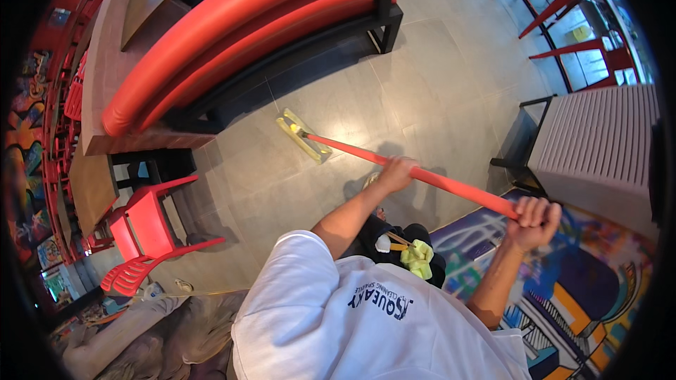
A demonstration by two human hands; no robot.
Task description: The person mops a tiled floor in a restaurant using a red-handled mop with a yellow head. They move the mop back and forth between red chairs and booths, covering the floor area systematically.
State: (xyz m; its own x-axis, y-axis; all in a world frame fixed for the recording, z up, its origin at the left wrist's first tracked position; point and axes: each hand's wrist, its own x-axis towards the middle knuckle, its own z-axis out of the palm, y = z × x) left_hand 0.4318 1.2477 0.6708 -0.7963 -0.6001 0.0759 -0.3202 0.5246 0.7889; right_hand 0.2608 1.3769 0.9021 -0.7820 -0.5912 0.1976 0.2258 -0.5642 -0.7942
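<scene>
Both hands grip the red pole (454, 183) of a flat floor mop. My left hand (397, 174) is closed around the middle of the pole, and my right hand (534, 221) is wrapped around its upper end. The pole slants down to the mop head (303, 136), a yellowish-green pad lying on the grey tiled floor (422, 111), close to the red padded bench. At my waist hang a yellow-green cloth (418, 258) and a tool with a wooden handle, partly hidden by my shirt.
A long red padded bench (248, 16) on a black frame curves across the upper left. A red plastic chair (150, 224) stands at the left beside a wooden table (92, 184). At the right is a ribbed pale unit (597, 142) on black legs; a painted wall is behind my right arm.
</scene>
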